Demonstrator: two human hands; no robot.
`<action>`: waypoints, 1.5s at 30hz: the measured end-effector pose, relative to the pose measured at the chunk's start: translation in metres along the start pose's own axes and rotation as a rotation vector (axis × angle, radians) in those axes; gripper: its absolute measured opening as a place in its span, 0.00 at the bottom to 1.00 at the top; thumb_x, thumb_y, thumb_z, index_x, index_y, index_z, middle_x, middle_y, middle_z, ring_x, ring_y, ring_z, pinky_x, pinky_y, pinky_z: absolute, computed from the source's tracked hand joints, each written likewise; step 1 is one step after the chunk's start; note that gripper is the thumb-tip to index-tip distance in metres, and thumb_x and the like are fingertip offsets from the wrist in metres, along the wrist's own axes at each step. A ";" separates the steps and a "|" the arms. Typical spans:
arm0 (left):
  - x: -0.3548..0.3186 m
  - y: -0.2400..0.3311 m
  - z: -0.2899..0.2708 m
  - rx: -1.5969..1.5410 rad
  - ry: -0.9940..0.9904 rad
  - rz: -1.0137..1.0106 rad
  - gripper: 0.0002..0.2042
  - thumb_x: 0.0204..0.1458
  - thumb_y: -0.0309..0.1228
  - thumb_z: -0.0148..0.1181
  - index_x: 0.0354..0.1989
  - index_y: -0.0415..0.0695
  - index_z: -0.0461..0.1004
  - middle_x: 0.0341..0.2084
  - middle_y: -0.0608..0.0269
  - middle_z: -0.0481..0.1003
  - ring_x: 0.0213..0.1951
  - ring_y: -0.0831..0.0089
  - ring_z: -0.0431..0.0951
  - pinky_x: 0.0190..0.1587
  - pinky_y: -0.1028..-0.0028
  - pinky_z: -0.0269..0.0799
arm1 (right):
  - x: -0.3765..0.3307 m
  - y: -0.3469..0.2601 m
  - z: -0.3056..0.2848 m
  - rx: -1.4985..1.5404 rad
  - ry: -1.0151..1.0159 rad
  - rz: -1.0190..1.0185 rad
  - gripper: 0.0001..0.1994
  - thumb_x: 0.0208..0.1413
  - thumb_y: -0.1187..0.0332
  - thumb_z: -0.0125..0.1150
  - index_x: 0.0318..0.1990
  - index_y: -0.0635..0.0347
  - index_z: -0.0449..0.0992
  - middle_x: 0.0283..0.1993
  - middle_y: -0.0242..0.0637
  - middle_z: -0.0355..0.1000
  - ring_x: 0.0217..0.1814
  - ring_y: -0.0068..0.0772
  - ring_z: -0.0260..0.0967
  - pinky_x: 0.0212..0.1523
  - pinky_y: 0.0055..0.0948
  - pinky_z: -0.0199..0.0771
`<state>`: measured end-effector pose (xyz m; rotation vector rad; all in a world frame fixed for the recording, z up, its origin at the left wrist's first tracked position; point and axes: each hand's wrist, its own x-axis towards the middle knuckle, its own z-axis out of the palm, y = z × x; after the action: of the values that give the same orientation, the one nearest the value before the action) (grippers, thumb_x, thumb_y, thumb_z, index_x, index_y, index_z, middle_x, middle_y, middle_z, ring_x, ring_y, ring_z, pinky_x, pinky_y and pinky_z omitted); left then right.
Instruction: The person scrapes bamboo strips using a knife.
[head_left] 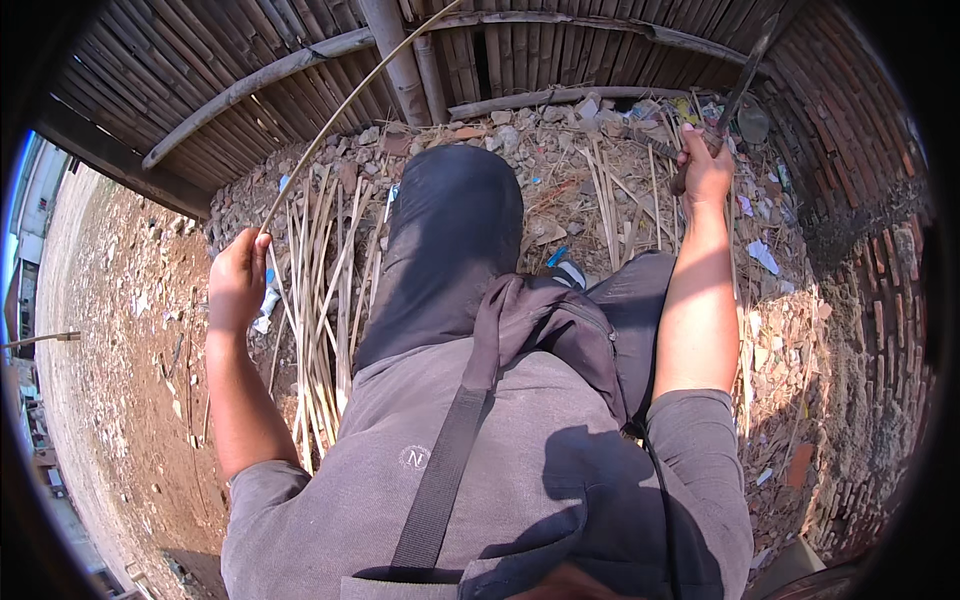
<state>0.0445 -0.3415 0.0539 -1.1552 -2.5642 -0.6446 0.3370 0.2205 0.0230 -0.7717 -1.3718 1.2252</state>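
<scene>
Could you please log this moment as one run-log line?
left hand: grips bamboo strip | right hand: grips knife, blade up | strip pile by left knee | wall ahead

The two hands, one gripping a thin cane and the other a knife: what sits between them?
In the head view, between the left hand and right hand rise the person's knees in dark trousers, with a grey sling bag on the lap.

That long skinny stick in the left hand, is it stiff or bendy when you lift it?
Probably bendy: the thin bamboo strip held by the left hand curves in a long arc up toward the fence instead of staying straight. It also looks light, since it is very slender and held at one end only. It seems springy, not floppy, because it arches without drooping.
</scene>
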 end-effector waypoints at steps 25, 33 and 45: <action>0.311 0.152 0.254 -0.460 -0.463 0.151 0.22 0.73 0.44 0.48 0.57 0.35 0.75 0.47 0.44 0.79 0.50 0.59 0.78 0.57 0.64 0.69 | 0.017 0.006 0.051 -0.527 -0.150 0.100 0.19 0.52 0.57 0.77 0.43 0.61 0.80 0.31 0.36 0.78 0.34 0.28 0.74 0.38 0.33 0.74; 0.321 0.158 0.279 -0.306 -0.753 0.229 0.23 0.73 0.46 0.48 0.52 0.34 0.76 0.45 0.43 0.80 0.49 0.57 0.79 0.55 0.62 0.70 | 0.015 0.042 0.048 -0.621 -0.307 -0.041 0.16 0.45 0.60 0.73 0.42 0.55 0.82 0.32 0.49 0.79 0.39 0.58 0.79 0.42 0.51 0.78; 0.338 0.123 0.273 -0.336 -0.593 0.254 0.26 0.74 0.50 0.44 0.48 0.33 0.74 0.39 0.50 0.78 0.41 0.60 0.72 0.49 0.62 0.69 | -0.002 0.029 0.079 -0.753 -0.424 -0.101 0.13 0.43 0.61 0.68 0.38 0.53 0.83 0.37 0.44 0.81 0.45 0.54 0.80 0.45 0.52 0.78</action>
<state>-0.0961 0.0831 -0.0122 -2.0062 -2.7473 -0.7829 0.2565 0.2066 0.0042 -0.9604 -2.2506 0.7975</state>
